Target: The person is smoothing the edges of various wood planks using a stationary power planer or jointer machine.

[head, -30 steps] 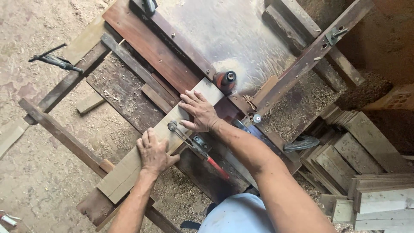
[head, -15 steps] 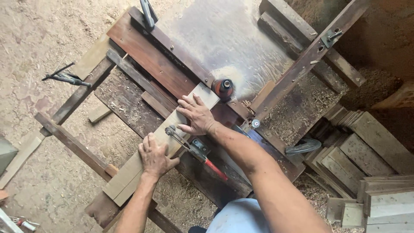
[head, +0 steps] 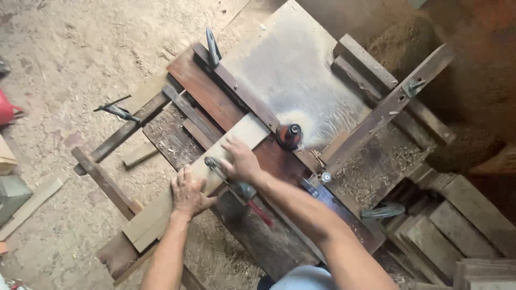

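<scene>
Clearly both hands press flat, fingers spread, on the pale board [head: 215,172]: left hand [head: 188,193], right hand [head: 242,160] near the spinning cutter [head: 288,135]; a slip w/ kickback could hit fingers.

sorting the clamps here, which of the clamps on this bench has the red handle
The clamp lying right beside the pale board, between the left hand and right hand. The clamp at the bench's far edge and the one at its near right are plain dark metal.
</scene>
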